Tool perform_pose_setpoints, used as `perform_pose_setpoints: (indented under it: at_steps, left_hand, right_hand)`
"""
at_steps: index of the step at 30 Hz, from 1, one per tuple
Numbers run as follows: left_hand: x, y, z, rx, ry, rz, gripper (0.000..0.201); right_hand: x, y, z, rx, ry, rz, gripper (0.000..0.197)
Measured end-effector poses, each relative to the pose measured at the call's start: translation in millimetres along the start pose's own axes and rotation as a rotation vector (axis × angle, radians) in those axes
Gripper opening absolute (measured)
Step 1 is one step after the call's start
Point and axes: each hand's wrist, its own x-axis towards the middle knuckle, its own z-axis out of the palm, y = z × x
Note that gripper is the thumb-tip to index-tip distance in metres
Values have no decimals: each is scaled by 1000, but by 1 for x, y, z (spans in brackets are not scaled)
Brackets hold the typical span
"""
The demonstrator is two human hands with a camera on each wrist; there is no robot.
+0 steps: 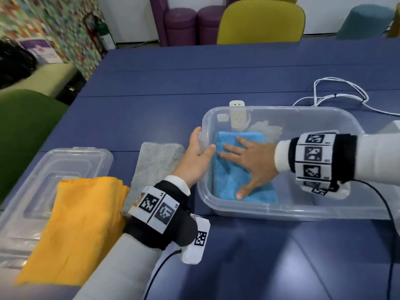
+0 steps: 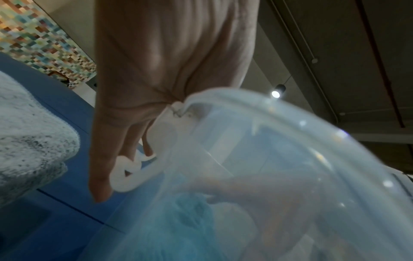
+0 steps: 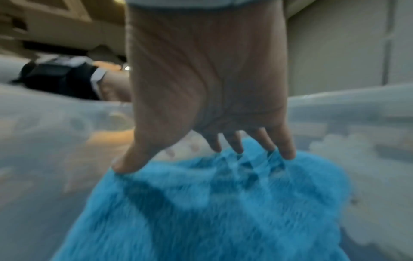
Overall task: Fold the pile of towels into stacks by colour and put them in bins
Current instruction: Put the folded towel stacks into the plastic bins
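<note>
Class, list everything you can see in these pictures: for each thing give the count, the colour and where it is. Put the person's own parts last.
Blue towel: one, blue, folded, inside the clear bin.
Clear bin: one, transparent, on the table, right of centre.
Grey towel: one, grey, folded, on the table left of the bin.
Yellow towel: one, yellow-orange, folded, lying on the lid.
Lid: one, transparent, near left.
Table: one, dark blue.
Cable: one, white, behind the bin.
Left hand: holds the bin's left rim.
Right hand: flat on the blue towel.

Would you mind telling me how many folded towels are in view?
3: a blue towel in the clear bin under the right hand, a grey towel on the table beside it, and an orange towel on the lid. Each may be a stack.
</note>
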Motion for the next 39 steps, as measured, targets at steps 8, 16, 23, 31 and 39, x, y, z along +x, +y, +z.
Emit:
perform_pose_setpoints:
  at_steps: [8, 16, 23, 31, 39]
  left_hand:
    - [3, -7, 8, 17, 78, 41, 53]
    - [2, -9, 13, 24, 127, 52, 54]
    - [-1, -6, 18, 84, 200, 46, 49]
    - [-19, 5, 26, -119, 48, -14, 68]
    - [-61, -66, -53, 94, 373, 97, 32]
  right_hand:
    - [41, -17, 44, 36, 6, 110, 145]
    - [14, 14, 40, -125, -58, 45, 123]
    - [25, 3, 47, -187, -59, 84, 118]
    - [-92, -16, -88, 331, 260, 113, 83]
    - [-150, -106, -45, 940, 407, -241, 24]
